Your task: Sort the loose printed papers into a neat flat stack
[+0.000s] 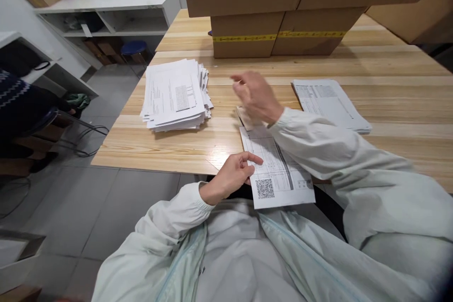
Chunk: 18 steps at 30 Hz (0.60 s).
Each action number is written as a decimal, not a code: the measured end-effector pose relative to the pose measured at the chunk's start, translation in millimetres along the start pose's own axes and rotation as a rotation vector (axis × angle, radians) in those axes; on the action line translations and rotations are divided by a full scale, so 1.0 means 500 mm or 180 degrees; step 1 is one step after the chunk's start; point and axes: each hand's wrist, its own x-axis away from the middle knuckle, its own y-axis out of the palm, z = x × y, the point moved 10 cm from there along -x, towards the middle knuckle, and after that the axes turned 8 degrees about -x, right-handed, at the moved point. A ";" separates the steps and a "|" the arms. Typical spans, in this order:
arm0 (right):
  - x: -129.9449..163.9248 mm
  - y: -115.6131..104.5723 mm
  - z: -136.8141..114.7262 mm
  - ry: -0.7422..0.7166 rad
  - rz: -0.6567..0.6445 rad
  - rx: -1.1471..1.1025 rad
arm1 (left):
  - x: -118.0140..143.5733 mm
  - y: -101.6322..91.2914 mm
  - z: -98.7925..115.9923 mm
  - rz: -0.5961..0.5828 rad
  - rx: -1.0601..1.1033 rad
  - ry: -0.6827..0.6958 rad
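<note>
My left hand (233,172) grips the left edge of a printed sheet (279,193), thumb on top and index finger stretched across it. The sheet bears a QR code and a table of fine print, and hangs past the table's front edge. My right hand (256,96), slightly blurred, is raised above the sheet's far end, fingers partly curled and apart, with nothing visible in them. Beneath it a small tan piece (244,118) is partly hidden. A thick, uneven stack of printed papers (173,94) lies to the left. A neater stack of papers (327,101) lies to the right.
Large cardboard boxes (247,33) with yellow tape stand stacked at the back of the wooden table (120,146). White shelves (123,0) and a blue stool (133,47) are beyond on the left. A seated person (17,104) shows at the left edge.
</note>
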 end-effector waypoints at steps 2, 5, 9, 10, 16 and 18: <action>0.040 -0.098 -0.013 -0.0117 0.0296 -0.0187 | 0.037 0.002 -0.009 0.0038 -0.0357 0.0340; 0.157 -0.230 0.016 0.0272 0.0555 0.0082 | 0.103 0.000 -0.025 0.0337 -0.1012 0.0850; 0.346 -0.195 0.045 0.0648 -0.0971 -0.1126 | 0.155 -0.009 -0.003 0.0835 -0.1205 0.1542; 0.389 -0.176 0.038 0.0702 -0.1219 -0.1500 | 0.160 -0.015 0.016 0.1012 -0.1206 0.1762; 0.466 -0.204 0.083 0.1703 0.0469 -0.0865 | 0.095 0.004 0.112 0.0951 -0.0925 0.2152; 0.451 -0.280 0.122 0.1881 0.1251 -0.0021 | 0.061 0.009 0.115 0.0730 -0.0599 0.1975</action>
